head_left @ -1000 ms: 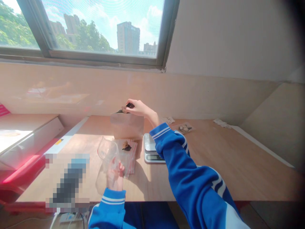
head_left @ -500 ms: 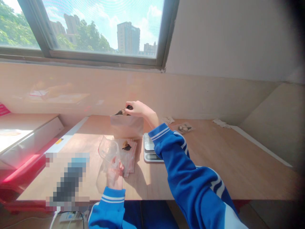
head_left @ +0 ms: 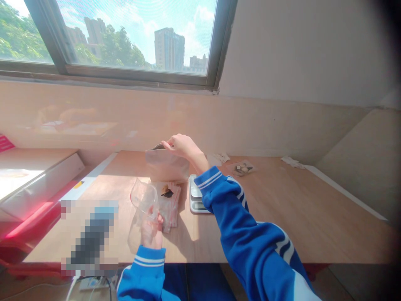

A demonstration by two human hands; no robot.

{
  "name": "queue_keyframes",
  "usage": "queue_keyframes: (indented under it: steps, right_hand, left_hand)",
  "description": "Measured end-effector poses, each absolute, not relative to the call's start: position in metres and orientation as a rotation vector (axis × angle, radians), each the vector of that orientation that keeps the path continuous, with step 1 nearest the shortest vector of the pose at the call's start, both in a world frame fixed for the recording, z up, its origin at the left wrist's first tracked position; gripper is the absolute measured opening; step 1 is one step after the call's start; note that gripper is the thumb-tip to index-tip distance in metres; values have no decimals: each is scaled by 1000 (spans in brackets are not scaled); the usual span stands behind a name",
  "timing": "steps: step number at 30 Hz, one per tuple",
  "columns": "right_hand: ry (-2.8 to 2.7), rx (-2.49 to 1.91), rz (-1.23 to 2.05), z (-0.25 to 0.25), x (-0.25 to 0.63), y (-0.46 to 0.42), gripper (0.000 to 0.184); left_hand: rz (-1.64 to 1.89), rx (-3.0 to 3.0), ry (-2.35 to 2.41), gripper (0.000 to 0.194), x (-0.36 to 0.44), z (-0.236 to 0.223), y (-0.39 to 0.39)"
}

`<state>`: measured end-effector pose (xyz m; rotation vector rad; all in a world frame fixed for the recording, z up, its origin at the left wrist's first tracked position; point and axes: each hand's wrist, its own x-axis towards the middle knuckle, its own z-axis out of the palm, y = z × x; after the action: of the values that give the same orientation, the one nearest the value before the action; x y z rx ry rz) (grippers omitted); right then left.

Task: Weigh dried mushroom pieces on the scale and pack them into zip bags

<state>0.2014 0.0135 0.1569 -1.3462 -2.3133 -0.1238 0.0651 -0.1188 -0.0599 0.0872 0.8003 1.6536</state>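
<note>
My left hand (head_left: 153, 229) is closed on the lower part of a clear plastic bag (head_left: 143, 198), whose mouth gapes upward. At the mouth of a standing silver-grey pouch (head_left: 166, 165), my right hand (head_left: 183, 146) reaches down with its fingertips hidden inside. What those fingers hold, if anything, does not show. Beside the left hand lies a stack of flat clear zip bags (head_left: 172, 213) with reddish edges. A small brown-and-black dried-looking piece (head_left: 167, 191) rests on top of them. A digital scale (head_left: 196, 205) sits partly under my right forearm.
Behind the scale, a clear bag with dark and pale pieces (head_left: 242, 168) lies near crumpled white paper (head_left: 222, 158). Another white scrap (head_left: 293, 162) is at the back right. A pixelated dark object (head_left: 90, 234) lies at the left, above cables and a power strip (head_left: 94, 284).
My right hand has lowered into the pouch mouth. The dark piece seen at its fingers before is now out of sight. My left hand and the clear bag have barely moved.
</note>
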Motion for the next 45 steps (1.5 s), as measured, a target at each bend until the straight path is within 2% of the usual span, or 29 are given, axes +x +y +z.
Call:
queue_keyframes:
  steps: [6, 11, 13, 17, 21, 23, 25, 30, 36, 41, 45]
  right_hand:
    - [-2158, -1238, -29, 154, 201, 15, 50]
    - [-1908, -1237, 171, 147, 202, 22, 73]
    - [-1824, -1245, 176, 142, 200, 24, 74]
    - [-1742, -1291, 126, 133, 190, 24, 58]
    - [-1671, -1318, 93, 131, 182, 22, 26]
    - [-1653, -1315, 101, 132, 182, 21, 11]
    - [-1644, -1304, 126, 132, 184, 22, 4]
    - [-1634, -1232, 129, 127, 191, 24, 11]
    - [-1889, -1121, -8, 113, 201, 24, 15]
    - [-2040, -1126, -184, 99, 203, 18, 32]
    - [-1943, -1122, -220, 87, 205, 4, 30]
  left_hand:
    - [1641, 67, 806, 16, 64, -60, -119]
    - [1635, 92, 765, 12, 64, -62, -117]
    - [1630, 108, 750, 12, 64, -63, -116]
    - [1624, 135, 760, 18, 63, -66, -117]
    - [1643, 153, 780, 27, 63, -67, -119]
    - [1642, 159, 774, 26, 63, -66, -119]
    - [1637, 159, 767, 24, 63, -64, -120]
    - [1625, 167, 747, 23, 64, -63, -120]
    - [1628, 167, 734, 15, 61, -69, -114]
    - [1632, 171, 718, 15, 61, -71, -113]
    - [1627, 169, 712, 14, 61, -70, -116]
